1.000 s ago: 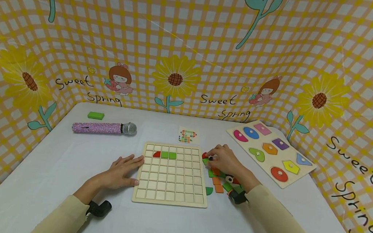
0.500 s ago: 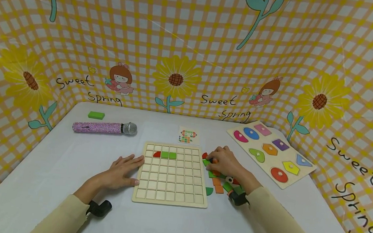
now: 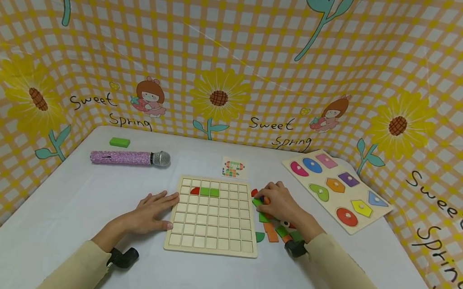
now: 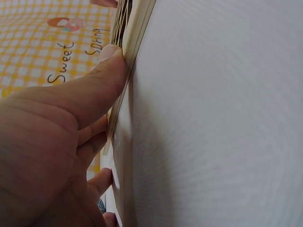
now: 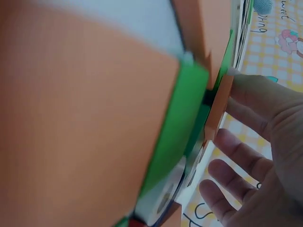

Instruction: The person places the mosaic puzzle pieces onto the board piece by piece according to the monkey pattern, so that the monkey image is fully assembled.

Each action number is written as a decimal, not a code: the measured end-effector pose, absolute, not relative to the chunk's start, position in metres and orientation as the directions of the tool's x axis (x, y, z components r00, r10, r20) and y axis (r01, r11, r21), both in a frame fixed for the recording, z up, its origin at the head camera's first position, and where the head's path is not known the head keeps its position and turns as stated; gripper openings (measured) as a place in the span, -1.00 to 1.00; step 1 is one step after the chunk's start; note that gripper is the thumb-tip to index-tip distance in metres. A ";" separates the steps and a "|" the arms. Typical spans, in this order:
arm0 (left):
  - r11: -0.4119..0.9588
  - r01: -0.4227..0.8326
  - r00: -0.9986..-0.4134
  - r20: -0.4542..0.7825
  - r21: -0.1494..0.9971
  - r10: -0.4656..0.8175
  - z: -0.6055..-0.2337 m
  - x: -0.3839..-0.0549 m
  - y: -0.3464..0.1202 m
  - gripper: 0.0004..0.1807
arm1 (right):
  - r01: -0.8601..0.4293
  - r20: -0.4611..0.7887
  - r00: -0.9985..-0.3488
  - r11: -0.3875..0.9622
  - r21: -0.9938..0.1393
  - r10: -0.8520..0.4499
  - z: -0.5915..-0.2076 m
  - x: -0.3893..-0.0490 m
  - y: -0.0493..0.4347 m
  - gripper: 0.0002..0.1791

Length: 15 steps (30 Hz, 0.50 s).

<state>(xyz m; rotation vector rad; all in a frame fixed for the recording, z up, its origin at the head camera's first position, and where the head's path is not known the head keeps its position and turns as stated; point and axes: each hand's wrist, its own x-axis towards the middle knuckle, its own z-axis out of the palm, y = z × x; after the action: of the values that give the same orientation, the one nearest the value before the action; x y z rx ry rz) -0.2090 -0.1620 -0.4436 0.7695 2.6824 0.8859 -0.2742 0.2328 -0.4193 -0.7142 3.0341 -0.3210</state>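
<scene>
A square wooden grid board (image 3: 213, 215) lies in the middle of the table. One red quarter-round tile (image 3: 195, 190) and two green square tiles (image 3: 209, 192) sit side by side in its second row from the back. My left hand (image 3: 150, 214) rests at the board's left edge, fingers extended and thumb touching the rim. My right hand (image 3: 281, 203) reaches into the loose coloured tiles (image 3: 270, 232) beside the board's right edge. Its thumb touches an orange tile (image 5: 220, 109) in the right wrist view; whether the fingers pinch it is unclear. The palm hides part of the pile.
Behind the board lies a small pattern card (image 3: 233, 168). A glittery pink microphone (image 3: 128, 157) and a green block (image 3: 119, 142) are at the back left. A knobbed shape puzzle board (image 3: 336, 189) lies to the right, close to my right forearm.
My right hand has stayed over the pile with slight finger movement. Some orange and green tiles there have shifted a little, and the eye-marked one is more covered. The left hand has stayed put.
</scene>
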 end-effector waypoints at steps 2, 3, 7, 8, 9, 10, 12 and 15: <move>0.682 0.414 -0.840 -0.037 0.603 0.542 -0.444 -0.209 -0.162 -0.20 | -0.437 0.019 -0.896 0.875 -0.206 -0.443 -0.418 -0.276 0.234 -0.67; 0.681 0.414 -0.840 -0.036 0.604 0.542 -0.443 -0.209 -0.162 -0.20 | -0.436 0.007 -0.896 0.875 -0.210 -0.444 -0.418 -0.277 0.234 -0.67; 0.678 0.419 -0.837 -0.031 0.605 0.546 -0.443 -0.209 -0.162 -0.19 | -0.418 -0.033 -0.899 0.877 -0.238 -0.437 -0.416 -0.278 0.237 -0.66; 0.678 0.418 -0.838 -0.032 0.605 0.545 -0.443 -0.209 -0.162 -0.19 | -0.414 -0.035 -0.900 0.876 -0.248 -0.435 -0.416 -0.278 0.238 -0.67; 0.680 0.415 -0.839 -0.035 0.605 0.543 -0.443 -0.209 -0.162 -0.19 | -0.415 -0.033 -0.899 0.874 -0.254 -0.436 -0.416 -0.278 0.239 -0.67; 0.681 0.414 -0.839 -0.036 0.604 0.542 -0.443 -0.209 -0.162 -0.19 | -0.416 -0.027 -0.899 0.872 -0.258 -0.437 -0.417 -0.278 0.240 -0.69; 0.684 0.410 -0.841 -0.040 0.603 0.539 -0.444 -0.209 -0.162 -0.19 | -0.420 -0.012 -0.899 0.868 -0.266 -0.438 -0.417 -0.277 0.241 -0.71; 0.683 0.414 -0.840 -0.035 0.602 0.541 -0.444 -0.209 -0.162 -0.19 | -0.440 0.013 -0.891 0.858 -0.264 -0.453 -0.419 -0.277 0.243 -0.73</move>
<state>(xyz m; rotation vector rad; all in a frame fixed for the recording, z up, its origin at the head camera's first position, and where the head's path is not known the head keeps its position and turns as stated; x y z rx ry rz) -0.2085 -0.1625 -0.4440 0.7725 2.6847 0.8834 -0.2769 0.2427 -0.4187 -0.7169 2.9806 -0.4048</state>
